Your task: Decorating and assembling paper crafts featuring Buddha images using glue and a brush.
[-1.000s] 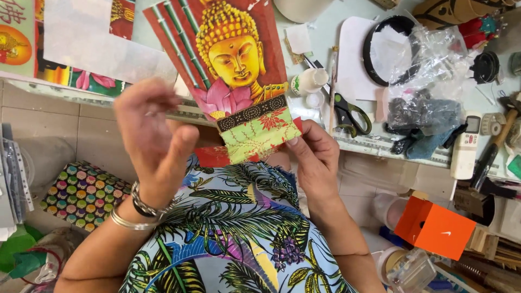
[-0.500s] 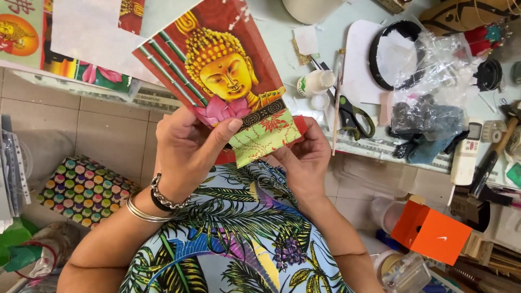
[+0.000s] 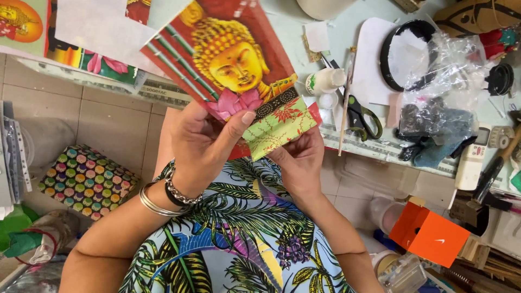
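Cluttered pale worktable [image 3: 347, 32], one scissors [image 3: 362, 115], left hand [image 3: 203, 144] and right hand [image 3: 298, 160] pinching one painted card [image 3: 233, 65]

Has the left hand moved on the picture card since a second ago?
Yes. The left hand has come down onto the picture card, thumb now pressing its lower edge; earlier it hovered open, farther left of the scissors on the table.

tilted red picture card [image 3: 228, 65], golden face
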